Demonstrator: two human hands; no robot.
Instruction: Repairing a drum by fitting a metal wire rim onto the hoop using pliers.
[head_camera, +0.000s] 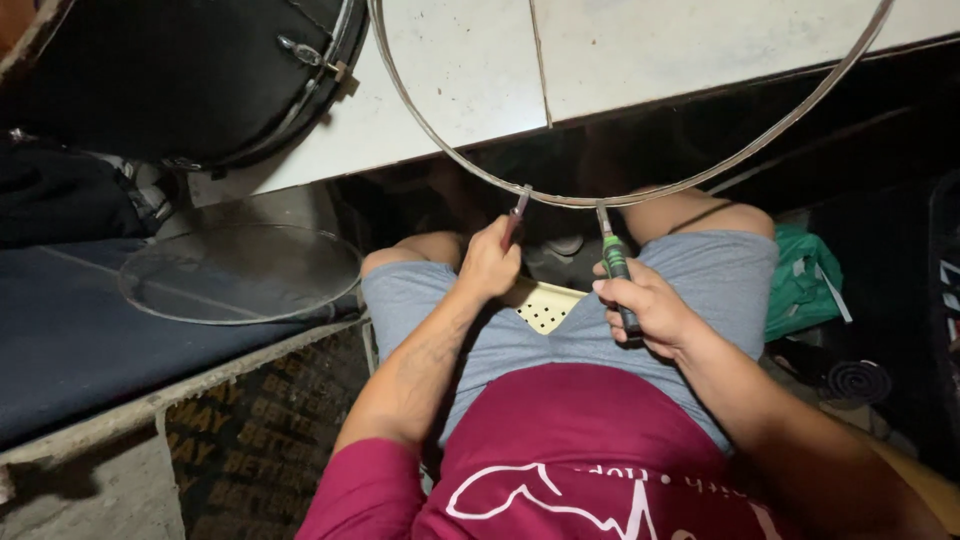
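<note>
- Left hand (487, 268): closed in a fist round the dark red handles of pliers (514, 217), nose of the tool pinching the lowest arc of the metal hoop (560, 198).
- Right hand (648, 310): wrapped tight about the green-and-black handle of a screwdriver (615, 262), shaft angled up and tip meeting the same hoop just beside the pliers.
- Hoop itself: thin, silvery, wide as the upper frame; top arc lying over the pale tiled surface (470, 80), bottom arc hanging past its edge above the lap, between the knees.
- Handling, as a judgement: probably light but springy, stiff along the band yet ready to flex and twist out of round; smooth metal likely slippery, edges perhaps sharp. Best held close to the working spot, with the tool jaws squarely across the band rather than bare fingers, the far arc left resting on the tiles for support.
- Just below: grey shorts (720, 275), maroon shirt (570, 440) and a cream perforated seat (545, 305) showing between the thighs.
- Farther left: a clear round disc (240, 272) lying flat on a dark blue surface (70, 340), and a black drum (190, 75) with metal lugs at the upper corner.
- Farther right: green crumpled cloth or bag (800, 285) beside the thigh, and a dark spiral coil (860, 380) on the floor.
</note>
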